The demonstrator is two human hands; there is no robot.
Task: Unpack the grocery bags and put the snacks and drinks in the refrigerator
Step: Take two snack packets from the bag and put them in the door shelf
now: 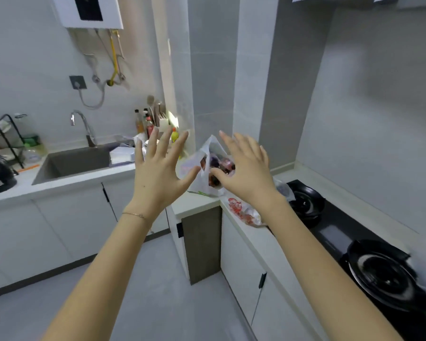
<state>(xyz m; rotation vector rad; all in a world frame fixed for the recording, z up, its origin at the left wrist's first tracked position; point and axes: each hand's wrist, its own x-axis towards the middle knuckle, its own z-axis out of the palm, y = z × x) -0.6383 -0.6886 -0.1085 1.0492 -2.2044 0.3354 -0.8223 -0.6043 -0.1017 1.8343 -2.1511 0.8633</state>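
Fingers [166,141] of left hand [158,173] spread wide and straight, holding nothing; right hand [246,173] the same, fingers splayed, palm down, nothing gripped. Both hands are raised in front of the white grocery bag [208,146], left hand just left of it, right hand over its right side. The right thumb sits by the bag mouth; contact can't be told. The bag stands on the corner of the table [197,205], mouth open, with dark red snack packets [219,166] showing inside. A second bag [244,210] with red print lies flat on the table just beside the stove [330,232], partly hidden by the right forearm. The sink [76,161] and bottles [145,124] are to the left, a pan [384,271] on the near burner.

Progress, as a judgement: very early. The standing bag looks full, nothing is laid out on the table, no drinks can be made out, and no refrigerator is in view. Left to do: grip the bag or reach in, take out the snacks and drinks, carry them to the refrigerator, then deal with the second bag
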